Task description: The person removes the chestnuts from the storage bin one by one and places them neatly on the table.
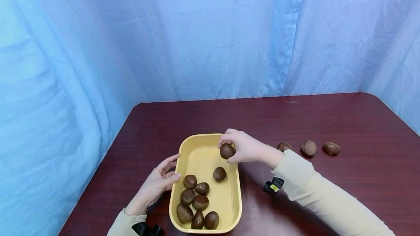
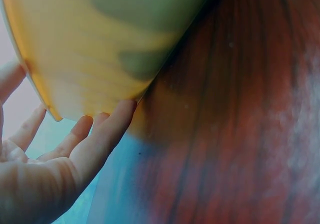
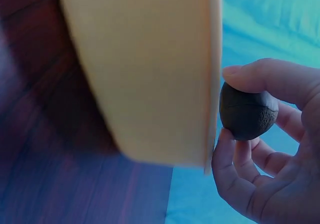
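Note:
My right hand pinches a brown chestnut between thumb and fingers, above the right rim of a yellow tray. In the right wrist view the chestnut is held just beside the tray wall. With fairly straight fingers, my left hand touches the tray's left side; the left wrist view has its fingertips against the outer wall. Inside the tray, several chestnuts gather at the near left, and a single chestnut lies farther up, below the held one.
On the dark red wooden table, right of the tray, lie a chestnut partly behind the right sleeve, another chestnut and a farther chestnut. Light blue curtains hang behind the table and along its left.

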### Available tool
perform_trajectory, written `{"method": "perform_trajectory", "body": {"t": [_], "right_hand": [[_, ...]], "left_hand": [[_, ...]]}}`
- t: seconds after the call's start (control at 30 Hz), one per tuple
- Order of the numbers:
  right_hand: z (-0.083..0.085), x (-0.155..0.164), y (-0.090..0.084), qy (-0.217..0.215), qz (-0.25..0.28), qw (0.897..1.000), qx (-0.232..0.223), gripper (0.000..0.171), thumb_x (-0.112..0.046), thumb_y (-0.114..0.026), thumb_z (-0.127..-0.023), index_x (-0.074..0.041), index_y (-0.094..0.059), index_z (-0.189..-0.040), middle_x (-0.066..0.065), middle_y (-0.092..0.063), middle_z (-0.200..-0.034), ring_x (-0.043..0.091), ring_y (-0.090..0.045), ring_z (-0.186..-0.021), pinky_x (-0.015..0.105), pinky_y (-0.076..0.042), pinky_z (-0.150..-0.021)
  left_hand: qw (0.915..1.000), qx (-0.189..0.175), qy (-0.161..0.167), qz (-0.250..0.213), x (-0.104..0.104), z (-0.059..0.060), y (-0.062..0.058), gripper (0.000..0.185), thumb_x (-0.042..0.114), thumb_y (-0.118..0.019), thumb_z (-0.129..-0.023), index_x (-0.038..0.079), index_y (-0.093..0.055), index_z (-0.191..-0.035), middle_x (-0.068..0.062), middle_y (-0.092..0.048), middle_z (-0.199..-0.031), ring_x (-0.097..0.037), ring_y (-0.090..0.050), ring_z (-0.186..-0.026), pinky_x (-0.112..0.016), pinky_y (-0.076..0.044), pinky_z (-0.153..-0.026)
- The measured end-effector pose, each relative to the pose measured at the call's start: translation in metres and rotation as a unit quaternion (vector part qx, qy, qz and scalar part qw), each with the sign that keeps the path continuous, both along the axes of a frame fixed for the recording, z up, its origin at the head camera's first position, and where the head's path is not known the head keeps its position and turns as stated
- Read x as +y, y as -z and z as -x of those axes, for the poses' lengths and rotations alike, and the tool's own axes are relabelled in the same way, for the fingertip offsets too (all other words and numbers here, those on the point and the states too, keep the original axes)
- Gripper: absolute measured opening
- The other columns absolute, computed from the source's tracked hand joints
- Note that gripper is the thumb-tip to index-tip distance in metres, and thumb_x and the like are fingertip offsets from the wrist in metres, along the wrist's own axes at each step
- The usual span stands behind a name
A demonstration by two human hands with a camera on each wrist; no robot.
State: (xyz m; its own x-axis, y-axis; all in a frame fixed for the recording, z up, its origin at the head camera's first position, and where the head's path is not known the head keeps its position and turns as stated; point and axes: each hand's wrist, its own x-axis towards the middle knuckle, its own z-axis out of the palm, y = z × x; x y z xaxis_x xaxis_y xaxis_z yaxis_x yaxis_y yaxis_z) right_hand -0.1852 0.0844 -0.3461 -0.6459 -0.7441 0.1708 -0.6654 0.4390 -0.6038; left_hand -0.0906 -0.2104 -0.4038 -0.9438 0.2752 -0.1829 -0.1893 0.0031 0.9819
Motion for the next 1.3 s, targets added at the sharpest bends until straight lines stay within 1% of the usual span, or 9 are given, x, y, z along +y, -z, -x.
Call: {"method": "perform_trajectory", "body": {"t": [0.1,0.27,0.4,0.57,0.8,1.0,1.13,1.23,1.3], "right_hand": [[0.001,0.011,0.003,0.013,0.01,1.0,-0.008,0.038,-0.003,-0.077,-0.063,-0.008,-0.065,-0.099,0.001,-0.053,-0.095,0.012,-0.05,-0.082,0.024,-0.046,-0.07],[0.003,0.029,0.005,0.027,0.009,1.0,0.004,0.039,-0.004,-0.078,-0.061,-0.009,-0.066,-0.098,-0.001,-0.053,-0.092,0.012,-0.048,-0.083,0.027,-0.045,-0.072],[0.006,0.043,0.006,0.038,0.0,0.999,0.008,0.036,-0.003,-0.076,-0.062,-0.012,-0.066,-0.096,-0.001,-0.053,-0.091,0.011,-0.048,-0.08,0.028,-0.045,-0.069],[0.007,0.067,0.008,0.058,-0.008,0.998,-0.007,0.035,-0.003,-0.078,-0.064,-0.014,-0.065,-0.096,0.0,-0.052,-0.093,0.01,-0.049,-0.075,0.025,-0.046,-0.065],[0.011,0.113,0.013,0.087,-0.026,0.996,-0.004,0.036,-0.006,-0.08,-0.067,-0.014,-0.064,-0.098,-0.001,-0.053,-0.095,0.008,-0.047,-0.077,0.023,-0.044,-0.062],[0.01,0.159,0.015,0.124,-0.037,0.992,-0.005,0.037,-0.011,-0.082,-0.069,-0.013,-0.063,-0.101,0.0,-0.054,-0.096,0.004,-0.048,-0.079,0.023,-0.044,-0.061],[0.009,0.187,0.017,0.156,-0.05,0.986,-0.01,0.038,-0.014,-0.081,-0.072,-0.011,-0.061,-0.104,0.001,-0.054,-0.098,0.0,-0.047,-0.079,0.022,-0.043,-0.059],[0.009,0.207,0.019,0.167,-0.039,0.985,-0.019,0.039,-0.012,-0.081,-0.073,-0.007,-0.06,-0.105,0.003,-0.054,-0.097,-0.001,-0.048,-0.079,0.022,-0.045,-0.058],[0.01,0.221,0.021,0.165,-0.027,0.986,-0.02,0.039,-0.01,-0.08,-0.074,-0.005,-0.059,-0.106,0.003,-0.054,-0.096,-0.001,-0.048,-0.078,0.022,-0.046,-0.057]], "left_hand": [[1.0,-0.001,-0.001,0.001,0.0,0.0,0.0,0.068,0.006,-0.058,-0.093,0.005,-0.021,-0.149,-0.029,-0.03,-0.143,-0.011,-0.063,-0.102,-0.033,-0.056,-0.078],[1.0,0.0,-0.001,-0.001,0.0,0.0,0.0,0.068,0.005,-0.058,-0.093,0.004,-0.021,-0.149,-0.027,-0.031,-0.142,-0.011,-0.063,-0.101,-0.032,-0.056,-0.078],[1.0,0.004,0.0,-0.004,0.0,0.0,0.0,0.067,0.004,-0.057,-0.093,0.003,-0.02,-0.149,-0.026,-0.033,-0.14,-0.011,-0.063,-0.101,-0.032,-0.056,-0.077],[0.9999,0.008,0.004,-0.009,0.0,0.0,0.001,0.067,0.005,-0.057,-0.093,0.003,-0.02,-0.149,-0.022,-0.037,-0.137,-0.011,-0.063,-0.101,-0.032,-0.056,-0.077],[0.9999,0.005,0.002,-0.01,0.0,-0.001,0.0,0.068,0.006,-0.058,-0.093,0.003,-0.02,-0.149,-0.025,-0.034,-0.139,-0.01,-0.063,-0.101,-0.031,-0.056,-0.078],[1.0,0.002,-0.002,-0.007,0.0,-0.001,0.0,0.068,0.006,-0.058,-0.093,0.004,-0.02,-0.149,-0.027,-0.033,-0.14,-0.01,-0.063,-0.101,-0.032,-0.056,-0.077],[1.0,0.002,-0.001,-0.008,0.0,0.0,0.001,0.069,0.006,-0.058,-0.093,0.004,-0.02,-0.149,-0.028,-0.032,-0.141,-0.01,-0.063,-0.101,-0.032,-0.056,-0.078],[1.0,0.002,-0.002,-0.008,0.0,0.0,0.001,0.069,0.007,-0.058,-0.093,0.004,-0.02,-0.149,-0.028,-0.031,-0.141,-0.01,-0.063,-0.101,-0.032,-0.056,-0.077],[1.0,0.003,-0.002,-0.007,0.0,0.0,0.001,0.068,0.007,-0.058,-0.093,0.004,-0.02,-0.149,-0.029,-0.031,-0.141,-0.01,-0.063,-0.101,-0.032,-0.056,-0.077]]}}
